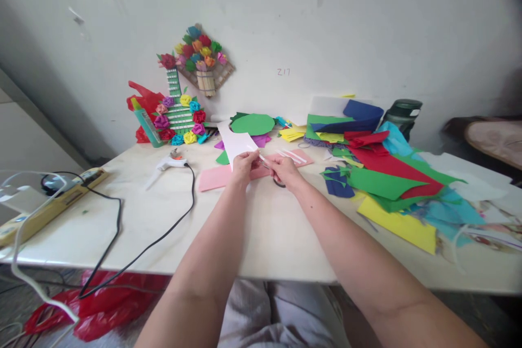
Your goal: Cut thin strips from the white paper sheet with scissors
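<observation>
Scissors (279, 182) in my right hand (286, 169), white sheet (237, 144) in my left hand (246, 166), both over the middle of the worktop (261, 239).
My right fingers are closed around the scissors, whose dark handle loop shows just below my hand; their tips point away from me and to the left, the long axis slanting toward my left hand, though how far the blades are open I cannot tell. My left fingers are pinched together on the near right edge of the sheet, whose long axis runs from my hand away and leftward, toward the green oval (253, 124). Pink paper (212, 178) lies beneath my hands, white strips (292, 157) rest just beyond my right one, and the glue gun (171, 163) lies to the left.
</observation>
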A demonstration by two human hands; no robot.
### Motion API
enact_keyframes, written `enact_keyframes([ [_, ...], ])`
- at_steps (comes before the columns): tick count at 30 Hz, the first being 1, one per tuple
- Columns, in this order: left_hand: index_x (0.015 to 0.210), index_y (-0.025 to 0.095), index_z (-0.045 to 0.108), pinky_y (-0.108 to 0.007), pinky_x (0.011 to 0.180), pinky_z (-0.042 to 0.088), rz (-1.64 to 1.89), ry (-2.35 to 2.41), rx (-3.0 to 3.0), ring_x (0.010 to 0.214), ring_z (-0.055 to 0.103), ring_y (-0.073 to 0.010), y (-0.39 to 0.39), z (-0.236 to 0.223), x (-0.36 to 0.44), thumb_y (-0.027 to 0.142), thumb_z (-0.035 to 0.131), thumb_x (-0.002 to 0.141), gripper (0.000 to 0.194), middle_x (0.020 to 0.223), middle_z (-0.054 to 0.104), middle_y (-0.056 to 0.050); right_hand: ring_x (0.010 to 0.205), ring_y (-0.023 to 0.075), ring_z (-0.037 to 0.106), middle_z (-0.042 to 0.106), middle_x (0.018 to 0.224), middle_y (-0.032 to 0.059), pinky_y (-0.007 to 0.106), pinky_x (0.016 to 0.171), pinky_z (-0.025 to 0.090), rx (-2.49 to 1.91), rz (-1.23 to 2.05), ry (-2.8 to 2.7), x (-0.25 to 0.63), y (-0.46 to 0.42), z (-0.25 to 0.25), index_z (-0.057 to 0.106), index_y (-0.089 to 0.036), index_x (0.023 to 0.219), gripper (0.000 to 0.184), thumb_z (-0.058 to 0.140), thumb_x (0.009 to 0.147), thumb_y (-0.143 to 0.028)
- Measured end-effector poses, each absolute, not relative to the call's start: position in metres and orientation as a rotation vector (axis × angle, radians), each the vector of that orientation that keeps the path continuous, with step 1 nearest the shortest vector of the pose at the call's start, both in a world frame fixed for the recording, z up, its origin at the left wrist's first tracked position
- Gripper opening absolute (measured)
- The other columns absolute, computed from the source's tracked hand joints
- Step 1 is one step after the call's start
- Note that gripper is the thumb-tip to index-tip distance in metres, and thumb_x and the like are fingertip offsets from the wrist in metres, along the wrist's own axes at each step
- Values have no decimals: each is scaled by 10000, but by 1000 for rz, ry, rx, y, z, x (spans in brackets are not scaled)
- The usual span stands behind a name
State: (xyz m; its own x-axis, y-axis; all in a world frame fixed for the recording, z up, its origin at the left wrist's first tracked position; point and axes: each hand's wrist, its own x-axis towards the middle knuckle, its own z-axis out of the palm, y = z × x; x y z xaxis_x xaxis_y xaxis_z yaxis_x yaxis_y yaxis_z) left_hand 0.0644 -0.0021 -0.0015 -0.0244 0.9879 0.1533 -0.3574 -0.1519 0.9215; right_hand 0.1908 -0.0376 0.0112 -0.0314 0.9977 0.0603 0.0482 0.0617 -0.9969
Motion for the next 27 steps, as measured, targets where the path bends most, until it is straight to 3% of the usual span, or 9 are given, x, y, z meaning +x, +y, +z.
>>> enact_keyframes([
  [9, 579, 115, 559, -215, 484, 411, 1427, 908, 1039, 470, 548, -98, -2, 1, 62, 339, 743, 552, 292, 559, 600, -46, 241, 30, 288, 396, 317, -74, 172, 292, 195, -1209, 1134, -1279, 190, -38, 12, 465, -158, 491, 281, 560, 744, -237],
  [19, 618, 103, 563, -214, 500, 445, 1465, 917, 850, 463, 555, -93, -1, 4, 62, 247, 728, 580, 223, 551, 598, -37, 268, 44, 341, 478, 386, -56, 170, 290, 221, -1187, 1171, -1315, 191, -33, 7, 551, -149, 601, 153, 562, 727, -236],
  [27, 614, 115, 548, -211, 468, 428, 1431, 997, 899, 462, 561, -104, -5, 8, 62, 280, 743, 560, 261, 553, 600, -41, 290, 49, 376, 505, 429, -52, 176, 329, 280, -1264, 862, -1530, 193, -27, -1, 572, -152, 620, 167, 529, 736, -265],
])
